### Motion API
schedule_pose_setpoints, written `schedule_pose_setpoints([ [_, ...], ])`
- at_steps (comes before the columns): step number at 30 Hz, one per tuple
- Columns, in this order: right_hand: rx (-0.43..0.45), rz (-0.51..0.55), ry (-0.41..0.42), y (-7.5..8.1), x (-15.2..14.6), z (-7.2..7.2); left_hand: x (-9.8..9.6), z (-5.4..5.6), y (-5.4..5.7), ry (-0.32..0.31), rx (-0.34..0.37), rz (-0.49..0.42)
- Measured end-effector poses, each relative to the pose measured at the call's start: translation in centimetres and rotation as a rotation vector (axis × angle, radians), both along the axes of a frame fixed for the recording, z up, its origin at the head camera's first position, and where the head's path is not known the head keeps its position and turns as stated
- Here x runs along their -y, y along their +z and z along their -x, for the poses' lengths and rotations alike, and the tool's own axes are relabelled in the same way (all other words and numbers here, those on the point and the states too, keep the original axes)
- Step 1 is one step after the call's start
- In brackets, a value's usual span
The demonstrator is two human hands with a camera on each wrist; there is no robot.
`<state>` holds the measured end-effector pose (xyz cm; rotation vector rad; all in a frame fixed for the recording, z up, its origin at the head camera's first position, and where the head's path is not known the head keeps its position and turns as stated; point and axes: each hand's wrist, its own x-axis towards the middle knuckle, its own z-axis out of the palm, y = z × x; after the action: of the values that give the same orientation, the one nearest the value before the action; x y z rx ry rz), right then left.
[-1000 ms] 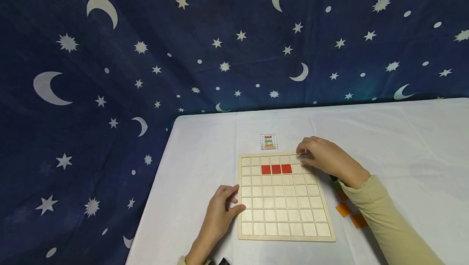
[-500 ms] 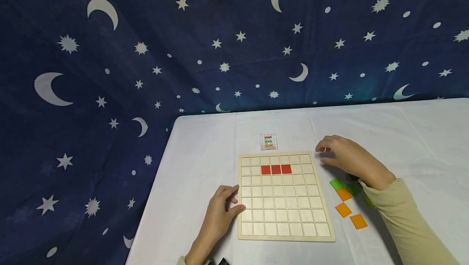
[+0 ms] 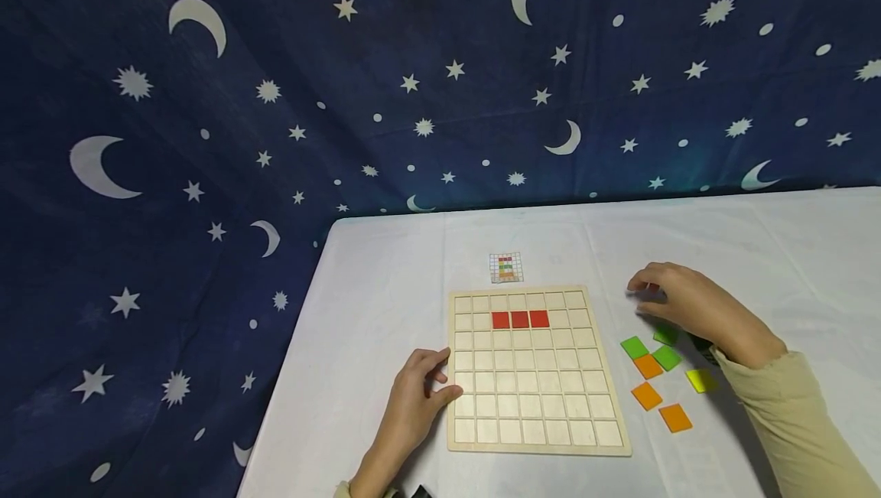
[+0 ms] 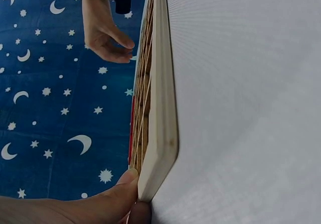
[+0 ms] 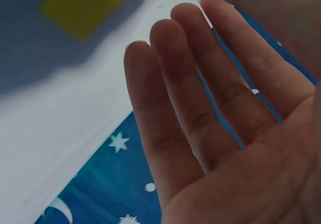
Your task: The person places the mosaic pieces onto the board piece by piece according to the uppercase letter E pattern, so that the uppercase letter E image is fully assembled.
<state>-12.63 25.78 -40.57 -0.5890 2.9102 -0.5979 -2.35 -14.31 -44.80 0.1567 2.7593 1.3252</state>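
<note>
A wooden grid board [image 3: 526, 382] lies on the white table, with three red tiles [image 3: 520, 320] side by side in its second row from the far edge. My left hand [image 3: 411, 400] holds the board's left edge; in the left wrist view its thumb [image 4: 128, 179] presses the grid side, with a fingertip below the edge. To the right of the board, my right hand [image 3: 691, 303] hovers above the table, fingers loosely bent and holding nothing. Near it lie green tiles [image 3: 635, 347], orange tiles [image 3: 647, 396] and a yellow tile [image 3: 701, 380], also seen in the right wrist view.
A small printed pattern card [image 3: 505, 268] lies just beyond the board's far edge. Behind the white table [image 3: 385, 276] hangs a dark blue cloth [image 3: 475, 39] with moons and stars. A dark object shows at the bottom edge beside the left forearm.
My right hand has moved rightward, from over the board's far right corner to beside the loose tiles, uncovering more of them. The left hand and the red tiles stay where they were.
</note>
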Motion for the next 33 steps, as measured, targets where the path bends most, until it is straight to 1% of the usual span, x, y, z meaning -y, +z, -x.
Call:
schedule_pose_setpoints([
  [10,0.063,0.006,-0.04,-0.8,-1.9,-0.2,0.0,0.0,0.0,-0.004,0.0,-0.014],
  [18,0.09,0.007,-0.018,-1.1,-2.7,-0.1,0.1,-0.1,0.0,-0.002,0.0,-0.014],
  [24,0.08,0.017,0.002,-1.2,-3.1,0.1,0.1,-0.1,0.0,0.004,0.0,-0.017],
  [28,0.085,0.014,-0.017,-1.3,-3.0,0.1,0.1,-0.1,-0.1,0.005,0.0,-0.019],
  [33,0.109,0.022,-0.062,-1.0,-2.8,0.2,0.1,-0.1,-0.1,0.004,0.0,-0.02],
])
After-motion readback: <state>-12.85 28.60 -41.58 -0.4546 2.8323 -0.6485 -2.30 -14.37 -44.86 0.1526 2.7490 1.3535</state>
